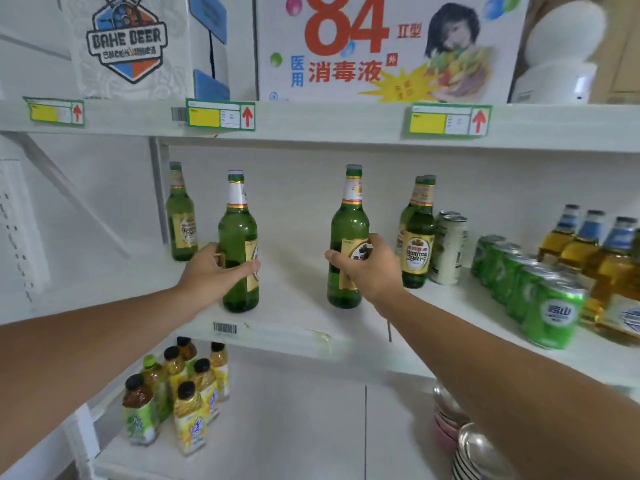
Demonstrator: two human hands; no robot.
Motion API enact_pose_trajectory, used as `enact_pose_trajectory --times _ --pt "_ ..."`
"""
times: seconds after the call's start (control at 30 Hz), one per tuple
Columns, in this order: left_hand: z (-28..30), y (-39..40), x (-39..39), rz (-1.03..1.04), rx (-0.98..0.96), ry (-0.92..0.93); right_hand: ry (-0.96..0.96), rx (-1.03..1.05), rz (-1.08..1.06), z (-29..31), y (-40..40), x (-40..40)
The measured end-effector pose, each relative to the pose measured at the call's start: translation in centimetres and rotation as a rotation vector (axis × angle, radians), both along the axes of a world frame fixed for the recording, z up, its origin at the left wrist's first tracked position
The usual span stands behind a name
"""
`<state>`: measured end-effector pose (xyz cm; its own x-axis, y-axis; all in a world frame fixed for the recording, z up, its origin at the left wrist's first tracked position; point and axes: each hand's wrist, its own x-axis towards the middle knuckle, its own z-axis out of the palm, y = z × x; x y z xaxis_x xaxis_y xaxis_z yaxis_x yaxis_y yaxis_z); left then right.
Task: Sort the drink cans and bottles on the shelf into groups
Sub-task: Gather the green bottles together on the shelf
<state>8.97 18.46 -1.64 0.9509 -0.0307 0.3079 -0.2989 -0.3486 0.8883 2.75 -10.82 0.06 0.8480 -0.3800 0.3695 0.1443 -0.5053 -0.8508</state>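
Two tall green glass beer bottles with gold labels stand mid-frame on the white shelf (298, 327): the left hand (214, 268) grips one (238, 244), the right hand (367, 268) wraps the other (348, 237). Green cans (550, 313) line up at right.

Your white shelf (298, 327) carries green bottles (417, 237), a pale can (448, 247) and green cans (550, 313). Amber bottles (609, 271) stand at its right end.
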Motion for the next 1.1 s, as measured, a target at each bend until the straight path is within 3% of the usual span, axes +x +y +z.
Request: enact_pose_trajectory --times 0.27,0.53,1.1 --pt "1.0 -6.9 -1.7 -0.19 -0.074 0.012 -0.018 0.026 -0.204 -0.3 -5.3 -6.4" --pt "0.7 -13.4 -3.1 -0.246 -0.05 0.019 -0.017 0.032 -0.243 -1.0 -10.2 -9.6" --pt "1.0 -18.2 -2.5 -0.201 -0.088 -0.022 -0.032 0.069 -0.218 -1.7 -15.0 -2.3"
